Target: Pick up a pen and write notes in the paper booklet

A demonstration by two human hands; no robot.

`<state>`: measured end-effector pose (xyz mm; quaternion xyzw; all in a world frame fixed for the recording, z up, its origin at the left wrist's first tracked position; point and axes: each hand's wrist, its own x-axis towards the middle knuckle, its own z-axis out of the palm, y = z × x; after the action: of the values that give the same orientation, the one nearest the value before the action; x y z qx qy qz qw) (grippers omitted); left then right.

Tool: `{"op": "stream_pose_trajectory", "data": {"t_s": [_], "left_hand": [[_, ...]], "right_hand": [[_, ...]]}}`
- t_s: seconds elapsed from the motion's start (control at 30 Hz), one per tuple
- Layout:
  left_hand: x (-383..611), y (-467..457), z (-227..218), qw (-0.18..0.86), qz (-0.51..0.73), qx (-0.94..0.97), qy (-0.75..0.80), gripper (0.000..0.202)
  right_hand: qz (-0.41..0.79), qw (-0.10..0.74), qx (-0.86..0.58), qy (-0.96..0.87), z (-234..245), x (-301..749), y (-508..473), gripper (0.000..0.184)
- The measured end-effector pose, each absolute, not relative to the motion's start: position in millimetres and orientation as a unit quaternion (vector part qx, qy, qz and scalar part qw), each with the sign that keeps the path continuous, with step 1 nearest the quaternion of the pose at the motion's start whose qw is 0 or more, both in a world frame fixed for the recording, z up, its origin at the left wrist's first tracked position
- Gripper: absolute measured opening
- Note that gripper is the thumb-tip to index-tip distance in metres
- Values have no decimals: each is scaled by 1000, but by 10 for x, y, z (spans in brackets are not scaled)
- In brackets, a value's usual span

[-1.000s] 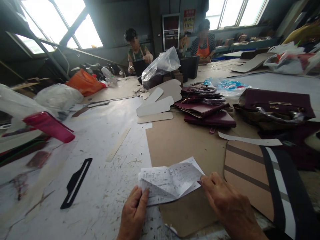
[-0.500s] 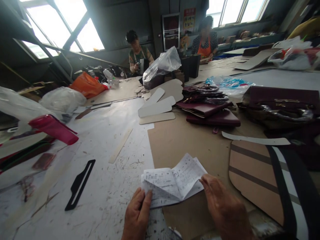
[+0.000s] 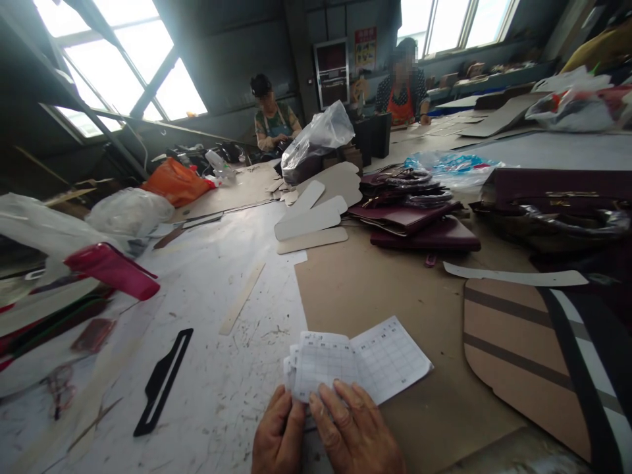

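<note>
White gridded booklet (image 3: 351,361) lies open, left hand (image 3: 280,431) pinching its corner, right hand (image 3: 353,428) resting across it, fingers loosely spread, and any drag could crease it.

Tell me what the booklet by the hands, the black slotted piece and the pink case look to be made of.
The booklet: thin, matte white paper, judging by its printed grids and loose, overlapping leaves.
The black slotted piece: flat and crisp-edged, perhaps plastic or stiff board; I can't tell which.
The pink case: smooth, slightly glossy, likely plastic or coated leather, given its soft sheen.
</note>
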<state>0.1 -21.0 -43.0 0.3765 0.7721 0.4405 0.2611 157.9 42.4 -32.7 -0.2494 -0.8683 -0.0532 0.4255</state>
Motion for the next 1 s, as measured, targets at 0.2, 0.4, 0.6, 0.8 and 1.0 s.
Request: {"op": "stream_pose_trajectory", "data": {"t_s": [0.2,0.4,0.6,0.8,1.0], "left_hand": [[10,-202,-411,275,443,394,757,53],[67,-196,-444,236,463,350,779,64],[78,-208,-441,245,466,317,789,73],[85,-238,-336,251,466,271,804,57],[148,-153,-320,267,456,329,783,64]], "right_hand": [[-62,500,-302,-809,-568,1371,349,28],[-77,525,-302,-792,-609,1318,372,31],[-84,516,-278,-806,-497,1407,427,32],[-92,475,-244,-841,-424,1515,482,29],[-87,437,-225,-867,-409,1639,527,30]]}}
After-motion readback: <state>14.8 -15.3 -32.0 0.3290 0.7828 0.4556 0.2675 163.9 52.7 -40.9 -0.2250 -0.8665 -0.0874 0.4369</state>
